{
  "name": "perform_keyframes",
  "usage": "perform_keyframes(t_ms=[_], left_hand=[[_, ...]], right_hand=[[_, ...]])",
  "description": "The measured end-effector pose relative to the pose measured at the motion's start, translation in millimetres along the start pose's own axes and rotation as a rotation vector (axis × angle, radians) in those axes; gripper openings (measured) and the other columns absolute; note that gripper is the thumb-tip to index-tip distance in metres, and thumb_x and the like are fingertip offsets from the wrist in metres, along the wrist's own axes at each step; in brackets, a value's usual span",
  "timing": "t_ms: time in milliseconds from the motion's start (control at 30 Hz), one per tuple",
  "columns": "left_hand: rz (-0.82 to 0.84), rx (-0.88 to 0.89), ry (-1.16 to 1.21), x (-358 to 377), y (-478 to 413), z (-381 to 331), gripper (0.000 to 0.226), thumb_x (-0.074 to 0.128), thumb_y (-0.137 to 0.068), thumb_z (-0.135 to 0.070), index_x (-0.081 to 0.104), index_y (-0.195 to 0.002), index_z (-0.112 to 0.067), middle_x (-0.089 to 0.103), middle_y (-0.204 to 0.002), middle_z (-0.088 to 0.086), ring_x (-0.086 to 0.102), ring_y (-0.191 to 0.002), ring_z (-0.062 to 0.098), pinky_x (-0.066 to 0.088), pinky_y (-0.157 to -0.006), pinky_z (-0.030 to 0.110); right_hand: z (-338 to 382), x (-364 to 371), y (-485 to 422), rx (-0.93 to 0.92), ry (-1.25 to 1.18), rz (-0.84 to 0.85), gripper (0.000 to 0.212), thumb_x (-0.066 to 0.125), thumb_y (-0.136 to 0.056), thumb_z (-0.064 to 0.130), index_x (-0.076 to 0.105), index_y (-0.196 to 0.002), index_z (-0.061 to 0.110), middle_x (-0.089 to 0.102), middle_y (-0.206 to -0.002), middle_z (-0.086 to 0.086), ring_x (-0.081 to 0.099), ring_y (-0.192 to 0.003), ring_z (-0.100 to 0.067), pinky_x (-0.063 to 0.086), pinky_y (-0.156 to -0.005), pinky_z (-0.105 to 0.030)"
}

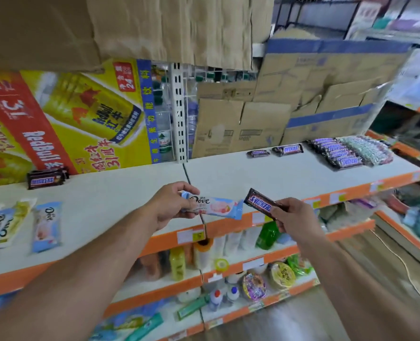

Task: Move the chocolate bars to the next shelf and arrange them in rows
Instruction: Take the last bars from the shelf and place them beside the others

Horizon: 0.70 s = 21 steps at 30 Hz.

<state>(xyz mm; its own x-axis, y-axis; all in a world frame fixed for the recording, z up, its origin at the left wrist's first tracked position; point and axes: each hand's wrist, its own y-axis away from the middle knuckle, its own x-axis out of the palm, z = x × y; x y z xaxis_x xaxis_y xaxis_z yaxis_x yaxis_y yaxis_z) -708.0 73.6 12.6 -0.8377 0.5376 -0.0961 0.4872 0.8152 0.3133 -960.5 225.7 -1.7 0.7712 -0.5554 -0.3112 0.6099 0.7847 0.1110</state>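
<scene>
While both hands hang before the shelves in the head view, the left hand (172, 205), near 6 o'clock of centre, grips one Dove bar (216, 207) by its left end, fingers curled round the wrapper. The right hand (295, 217), at 4 o'clock, pinches one Snickers (260, 201) by its lower end; that bar's upper end nearly meets the Dove bar's right end.

On the left shelf (105, 193), at 9 o'clock, a small Snickers pile (46, 179) sits at the back, and three Dove bars (47, 226) can be counted side by side at the picture's edge.

On the right shelf (290, 173), at 2 o'clock, two loose Snickers (287, 149) lie at the back. At 3 o'clock of them is a Snickers row (337, 152), too blurred to count, with a pale row (368, 150) just beside it.
</scene>
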Motion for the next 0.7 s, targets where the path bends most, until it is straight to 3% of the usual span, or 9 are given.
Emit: perform_keyframes(t_ms=[233,433,700], left_hand=[[0.0,-0.014,-0.009,21.7,-55.7,-13.3,0.024,0.063,-0.087,0.011,0.064,-0.104,-0.005,0.067,-0.102,0.023,0.072,-0.075,0.03,0.061,-0.063,0.031],[-0.025,-0.026,0.024,16.2,-125.3,-18.4,0.021,0.064,-0.086,0.01,0.065,-0.1,-0.006,0.066,-0.099,0.019,0.072,-0.074,0.028,0.062,-0.068,0.034],[-0.075,-0.056,-0.008,-1.3,-173.6,-16.9,0.021,0.063,-0.086,0.009,0.064,-0.098,-0.008,0.068,-0.097,0.017,0.07,-0.075,0.026,0.058,-0.065,0.032]], right_hand=[[-11.2,-16.4,-31.7,0.055,-0.006,-0.039,0.006,0.063,-0.091,0.005,0.065,-0.086,0.008,0.055,-0.06,-0.012,0.046,-0.056,-0.023,0.039,-0.06,-0.039],[-5.8,-13.1,-92.9,0.069,0.098,-0.072,0.004,0.064,-0.09,0.008,0.067,-0.091,0.009,0.058,-0.057,-0.007,0.048,-0.051,-0.02,0.041,-0.053,-0.032],[-1.1,29.0,-176.1,0.065,0.13,-0.012,0.005,0.065,-0.087,0.009,0.066,-0.088,0.014,0.068,-0.073,-0.008,0.054,-0.051,-0.017,0.043,-0.056,-0.034]])
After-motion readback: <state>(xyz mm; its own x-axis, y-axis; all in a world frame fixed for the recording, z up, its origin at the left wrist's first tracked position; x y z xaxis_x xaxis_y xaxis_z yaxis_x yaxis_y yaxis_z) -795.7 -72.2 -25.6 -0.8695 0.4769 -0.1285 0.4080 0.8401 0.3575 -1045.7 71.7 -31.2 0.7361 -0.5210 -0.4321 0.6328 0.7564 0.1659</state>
